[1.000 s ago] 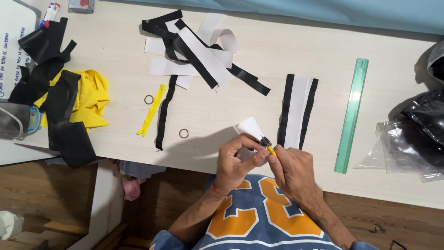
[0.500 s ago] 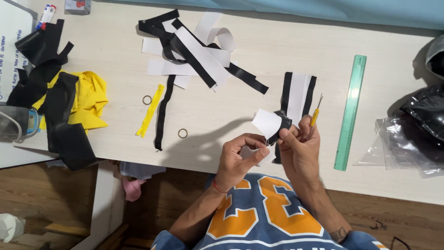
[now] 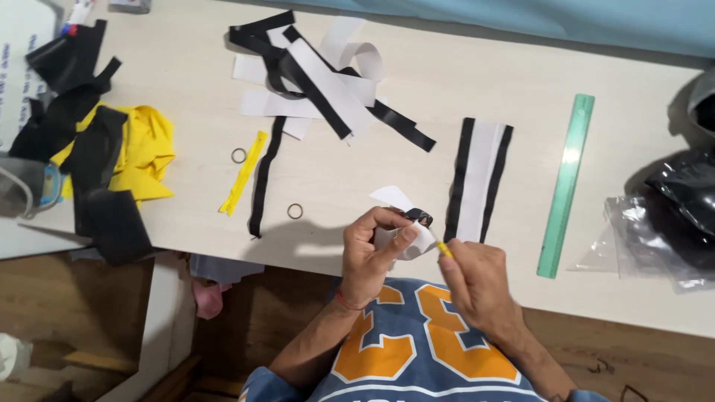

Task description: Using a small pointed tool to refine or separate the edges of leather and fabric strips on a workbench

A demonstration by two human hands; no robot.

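Observation:
My left hand (image 3: 375, 253) pinches a small folded piece of white strip with a black end (image 3: 406, 223) just above the table's near edge. My right hand (image 3: 477, 279) grips a thin yellow-handled tool (image 3: 444, 249), its tip touching the folded piece. Both hands sit close together over the front edge of the pale table (image 3: 186, 216). A flat white band with black edges (image 3: 478, 182) lies just beyond my right hand.
A green ruler (image 3: 566, 184) lies to the right, then clear and black plastic bags (image 3: 670, 223). A heap of black and white strips (image 3: 320, 82) is farther back. Two metal rings (image 3: 295, 211), a yellow strip (image 3: 243, 183), a black strip and yellow and black cloth (image 3: 112, 156) lie left.
My right hand came back down from beside the banded strip to the folded piece. The piece in my left hand dropped lower, toward the table edge.

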